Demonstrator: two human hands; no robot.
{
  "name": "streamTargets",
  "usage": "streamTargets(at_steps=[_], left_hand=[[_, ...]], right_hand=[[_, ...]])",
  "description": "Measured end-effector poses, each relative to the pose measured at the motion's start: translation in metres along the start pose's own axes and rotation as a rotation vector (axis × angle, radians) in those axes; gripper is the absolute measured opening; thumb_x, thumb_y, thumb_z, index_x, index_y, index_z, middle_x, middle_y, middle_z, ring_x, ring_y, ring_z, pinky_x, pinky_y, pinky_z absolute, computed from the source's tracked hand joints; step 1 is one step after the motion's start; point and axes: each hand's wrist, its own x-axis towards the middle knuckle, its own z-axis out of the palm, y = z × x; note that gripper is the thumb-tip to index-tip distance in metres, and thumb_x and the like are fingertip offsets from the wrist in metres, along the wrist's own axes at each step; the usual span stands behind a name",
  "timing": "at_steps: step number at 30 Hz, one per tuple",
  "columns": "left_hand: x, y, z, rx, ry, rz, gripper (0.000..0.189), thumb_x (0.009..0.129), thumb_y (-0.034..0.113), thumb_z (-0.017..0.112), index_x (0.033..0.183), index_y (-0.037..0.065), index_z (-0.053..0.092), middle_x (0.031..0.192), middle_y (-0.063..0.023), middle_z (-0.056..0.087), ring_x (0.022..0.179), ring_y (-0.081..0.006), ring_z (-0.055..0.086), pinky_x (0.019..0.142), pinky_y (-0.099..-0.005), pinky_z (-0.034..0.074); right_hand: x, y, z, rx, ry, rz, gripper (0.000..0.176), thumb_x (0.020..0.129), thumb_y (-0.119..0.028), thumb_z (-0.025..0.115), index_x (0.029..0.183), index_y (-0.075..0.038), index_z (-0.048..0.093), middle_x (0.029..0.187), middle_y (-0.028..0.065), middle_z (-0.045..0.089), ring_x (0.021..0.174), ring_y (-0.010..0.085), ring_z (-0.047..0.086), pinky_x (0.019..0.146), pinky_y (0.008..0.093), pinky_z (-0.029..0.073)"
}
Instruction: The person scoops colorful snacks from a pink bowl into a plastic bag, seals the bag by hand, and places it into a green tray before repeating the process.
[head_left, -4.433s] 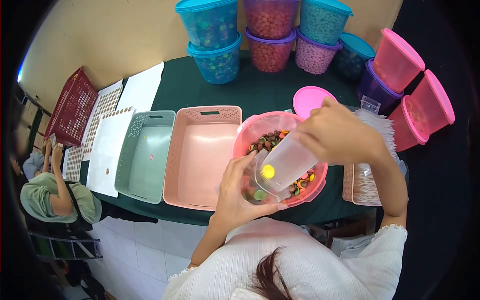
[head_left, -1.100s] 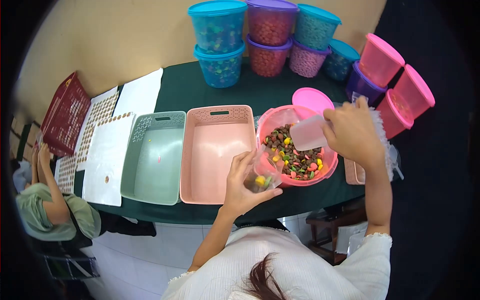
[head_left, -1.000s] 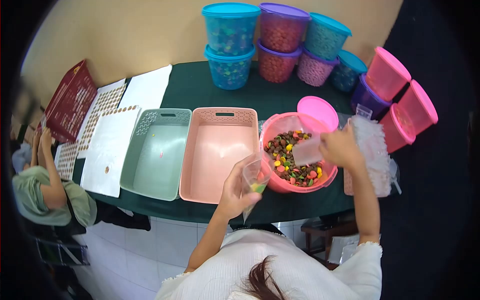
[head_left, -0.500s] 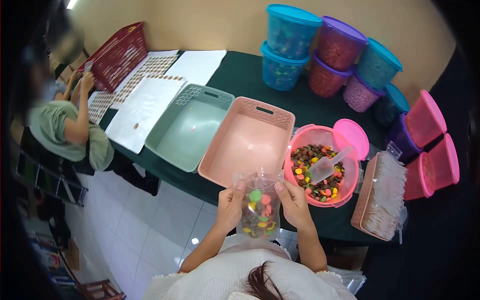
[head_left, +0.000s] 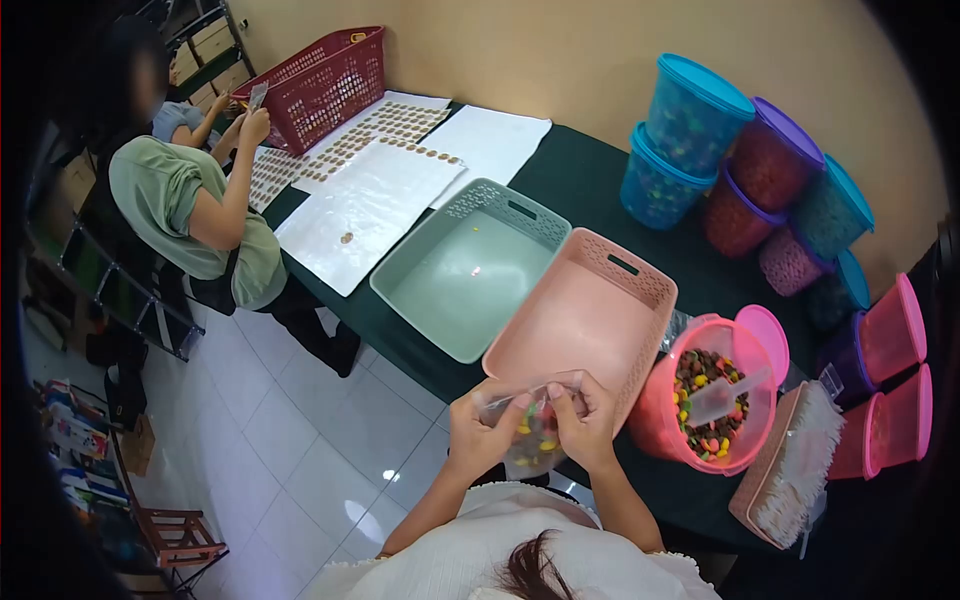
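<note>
Both hands hold a clear plastic bag (head_left: 536, 440) of colourful candy pieces in front of my body. My left hand (head_left: 482, 430) grips its left upper part, and my right hand (head_left: 583, 422) pinches the right upper part, with both thumbs near the top edge. Just beyond the bag lies the pink basket (head_left: 575, 318). To the right, a pink tub (head_left: 655, 405) holds brown, yellow, green and pink candies, with a clear scoop (head_left: 722, 398) resting in them.
A green basket (head_left: 470, 270) adjoins the pink one. White sheets (head_left: 370, 205) with rows of round pieces and a dark red basket (head_left: 325, 95) lie left. Two people (head_left: 200, 205) stand there. Lidded tubs (head_left: 695, 120) and a basket of bags (head_left: 790, 465) are right.
The view has turned left, so the table things appear shifted right and lower. My hands have moved closer together at the bag's top, which is now bunched and folded between the fingers.
</note>
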Motion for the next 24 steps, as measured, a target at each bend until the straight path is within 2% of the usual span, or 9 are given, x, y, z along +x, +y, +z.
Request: streamTargets(at_steps=[3,8,11,13,16,19,21,23,24], left_hand=[[0.029,-0.016,-0.031,0.042,0.013,0.092,0.009,0.078,0.004,0.058,0.084,-0.002,0.06,0.074,-0.0052,0.059,0.066,-0.008,0.054,0.06,-0.0207,0.043],[0.083,0.0,-0.081,0.039,-0.037,0.077,0.008,0.078,0.004,0.057,0.082,-0.003,0.061,0.075,-0.0065,0.059,0.068,-0.0097,0.055,0.062,-0.0215,0.043],[0.116,0.008,-0.108,0.188,-0.131,0.155,0.014,0.082,0.008,0.052,0.086,-0.003,0.06,0.076,-0.0073,0.06,0.068,-0.0101,0.055,0.061,-0.0213,0.043],[0.136,0.014,-0.115,0.127,-0.092,0.23,0.021,0.087,0.012,0.045,0.09,-0.003,0.058,0.077,-0.0077,0.06,0.067,-0.0089,0.053,0.058,-0.0212,0.043],[0.163,-0.005,-0.14,0.108,-0.05,0.128,0.027,0.089,0.016,0.039,0.093,-0.003,0.057,0.077,-0.008,0.06,0.066,-0.0084,0.052,0.056,-0.0216,0.042],[0.187,-0.013,-0.163,0.23,-0.013,0.053,0.026,0.089,0.016,0.039,0.093,-0.002,0.058,0.079,-0.0086,0.06,0.068,-0.0088,0.053,0.059,-0.0217,0.042],[0.197,-0.011,-0.164,0.21,-0.06,0.042,0.022,0.087,0.013,0.043,0.089,-0.002,0.058,0.077,-0.008,0.059,0.068,-0.0091,0.053,0.06,-0.0215,0.042],[0.202,-0.013,-0.157,0.224,-0.188,0.235,0.019,0.087,0.013,0.046,0.088,-0.003,0.056,0.075,-0.0048,0.058,0.072,-0.0091,0.053,0.065,-0.0212,0.043],[0.203,-0.013,-0.152,0.22,-0.182,0.228,0.015,0.084,0.01,0.051,0.085,-0.003,0.057,0.073,-0.0039,0.057,0.069,-0.0083,0.053,0.063,-0.0206,0.042]], right_hand=[[0.023,0.002,0.028,0.241,-0.045,0.14,0.011,0.083,-0.006,0.051,0.089,0.003,0.054,0.068,0.0036,0.056,0.055,0.0043,0.051,0.044,0.0172,0.044],[0.087,0.022,0.073,0.286,-0.076,0.108,0.01,0.081,-0.005,0.054,0.089,0.002,0.054,0.072,0.0048,0.057,0.054,0.0042,0.051,0.045,0.0172,0.044],[0.122,0.041,0.096,0.211,-0.109,0.062,0.01,0.081,-0.006,0.054,0.089,0.001,0.055,0.073,0.0048,0.057,0.054,0.0038,0.051,0.045,0.0171,0.043],[0.144,0.049,0.111,-0.015,0.027,-0.078,0.01,0.082,-0.006,0.054,0.088,0.001,0.056,0.073,0.0048,0.057,0.056,0.0041,0.052,0.046,0.0169,0.043],[0.16,0.048,0.133,0.118,0.012,0.036,0.013,0.083,-0.007,0.051,0.09,0.002,0.056,0.074,0.0051,0.058,0.057,0.0049,0.052,0.048,0.0166,0.041],[0.173,0.055,0.152,0.066,0.035,-0.166,0.016,0.085,-0.008,0.048,0.093,0.003,0.056,0.073,0.0053,0.058,0.059,0.0067,0.052,0.051,0.0175,0.041],[0.178,0.057,0.15,-0.025,0.058,-0.156,0.018,0.086,-0.008,0.045,0.093,0.004,0.056,0.073,0.0054,0.058,0.061,0.0081,0.053,0.054,0.0192,0.043],[0.183,0.052,0.147,-0.122,0.153,0.068,0.017,0.085,-0.007,0.045,0.089,0.004,0.057,0.072,0.0048,0.059,0.062,0.0075,0.054,0.055,0.0192,0.043],[0.189,0.063,0.146,-0.205,0.204,-0.052,0.018,0.086,-0.012,0.046,0.087,0.002,0.057,0.077,0.0059,0.058,0.064,0.006,0.054,0.051,0.0171,0.043]])
